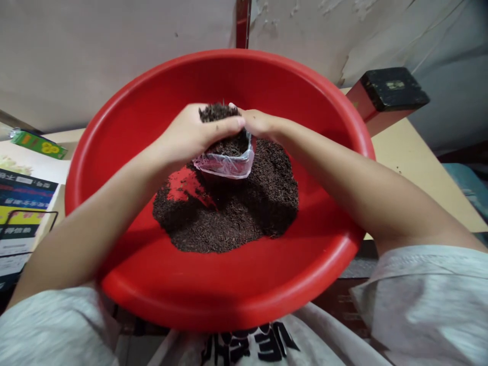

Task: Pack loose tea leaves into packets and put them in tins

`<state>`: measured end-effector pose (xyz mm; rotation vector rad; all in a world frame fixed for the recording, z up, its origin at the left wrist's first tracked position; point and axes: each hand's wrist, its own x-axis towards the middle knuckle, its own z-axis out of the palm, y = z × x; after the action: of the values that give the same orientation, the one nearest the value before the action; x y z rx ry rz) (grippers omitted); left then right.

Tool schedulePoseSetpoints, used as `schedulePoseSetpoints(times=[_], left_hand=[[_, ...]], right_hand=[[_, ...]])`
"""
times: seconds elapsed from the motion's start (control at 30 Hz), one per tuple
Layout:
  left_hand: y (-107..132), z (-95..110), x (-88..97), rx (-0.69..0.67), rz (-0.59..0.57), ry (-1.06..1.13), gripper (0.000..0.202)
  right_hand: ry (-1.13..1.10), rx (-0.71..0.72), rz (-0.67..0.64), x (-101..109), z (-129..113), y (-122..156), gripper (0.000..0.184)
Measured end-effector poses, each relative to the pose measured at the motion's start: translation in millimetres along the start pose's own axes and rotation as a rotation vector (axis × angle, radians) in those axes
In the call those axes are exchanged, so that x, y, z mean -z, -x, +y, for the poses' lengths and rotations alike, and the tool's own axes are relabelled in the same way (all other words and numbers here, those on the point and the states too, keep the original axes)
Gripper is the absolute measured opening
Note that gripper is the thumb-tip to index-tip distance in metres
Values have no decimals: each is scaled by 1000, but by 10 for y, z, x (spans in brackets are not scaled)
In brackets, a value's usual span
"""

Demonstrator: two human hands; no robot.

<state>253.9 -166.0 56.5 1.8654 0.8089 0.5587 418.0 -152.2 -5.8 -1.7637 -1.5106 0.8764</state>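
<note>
Both my hands are raised over the middle of a big red plastic basin. Between them is a heap of dark brown loose grains, like soil or dry tea leaves. My left hand closes round the heap's left side, its thumb lying across the front. Against the right side presses my right hand, its fingers curled behind and mostly hidden. Just below is a small container with a clear plastic liner, also filled with dark grains. A wide pile of the same grains covers the basin floor.
A tin with a black lid stands on the pale table at the right. To the left lie a green box and a printed, colourful package. A stained wall rises behind the basin.
</note>
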Motion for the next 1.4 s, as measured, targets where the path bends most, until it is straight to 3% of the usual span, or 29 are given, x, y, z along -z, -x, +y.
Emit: schedulePoseSetpoints(times=[0.13,0.2,0.33,0.43,0.67,0.8,0.9,1.03,1.13,1.2,1.33,1.4], left_hand=[[-336,-232,-60,-108,241,-63,22],[-439,-371,-66,-126,257,-218,22],[-402,-473,-20,-117,38,-679,43],[-224,-418,-20,-145,-44,-835,57],[106,-502,-191,-229,-207,-934,75],[117,-540,-191,-209,-133,-964,73],[99,-503,-137,-194,-216,-975,73],[90,-465,-111,-254,-211,-945,63],[90,-489,-115,-292,-281,-886,57],[89,-528,-94,-325,-203,-820,46],[78,-636,3,-261,216,-721,39],[66,-683,34,-279,196,-760,40]], right_hand=[[-57,-45,-61,14,-11,-3,49],[-28,-42,-23,17,-18,-9,47],[80,-36,-7,14,-31,-24,48],[147,-30,-46,8,-38,-28,50],[196,-14,-67,-5,-32,-30,52],[195,-22,-76,8,-37,-30,51],[182,-27,-73,12,-35,-29,50],[125,-11,-72,0,-11,-33,50],[113,-18,-46,-8,10,-30,54],[79,-31,-64,-5,20,-23,55],[-40,-85,-121,28,47,-16,48],[-70,-94,-153,62,67,-18,46]])
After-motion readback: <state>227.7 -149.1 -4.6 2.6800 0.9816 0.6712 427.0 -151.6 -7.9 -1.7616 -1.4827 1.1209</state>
